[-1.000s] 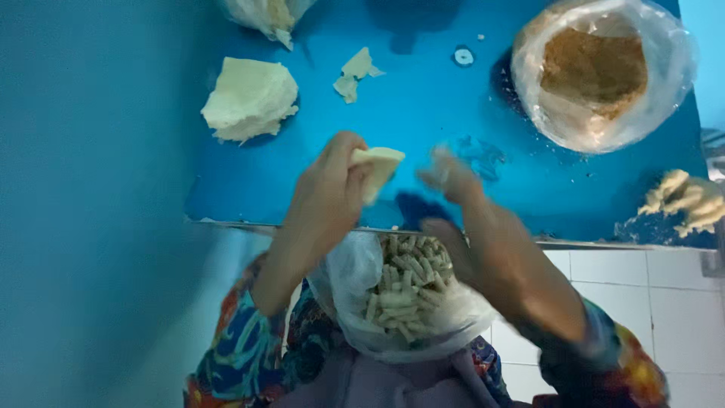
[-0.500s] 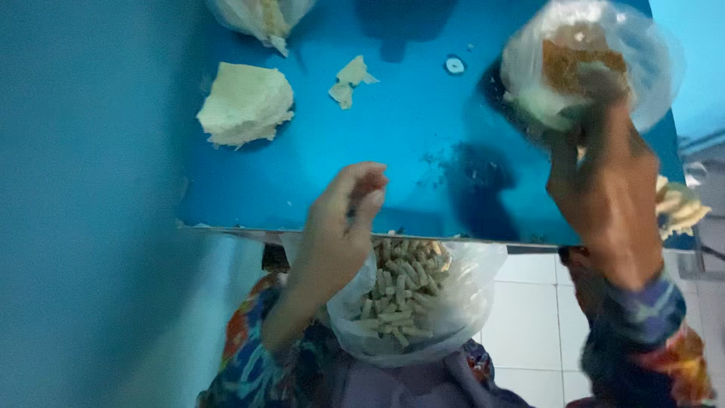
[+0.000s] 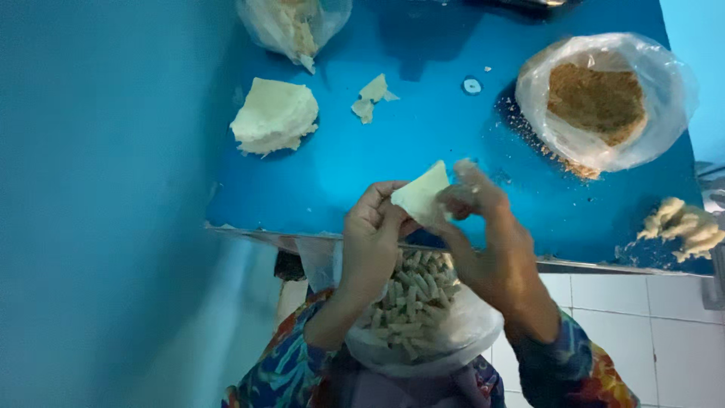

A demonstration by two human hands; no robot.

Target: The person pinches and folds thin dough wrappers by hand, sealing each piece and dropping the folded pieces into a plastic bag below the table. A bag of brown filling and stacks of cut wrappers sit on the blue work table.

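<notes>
My left hand and my right hand together hold a small pale square wrapper sheet just above the near edge of the blue table. The fingers of both hands pinch its edges. Below my hands, in my lap, an open clear plastic bag holds several small pale rolled pieces. A clear bag of brown crumbly filling lies open at the far right of the table.
A stack of pale wrapper sheets lies at the left, with torn scraps beside it. Another clear bag sits at the far edge. Pale lumps rest at the right edge. White floor tiles show below.
My right hand has come back from the bag of brown filling to the wrapper sheet, which both hands now hold. The view has shifted slightly.
</notes>
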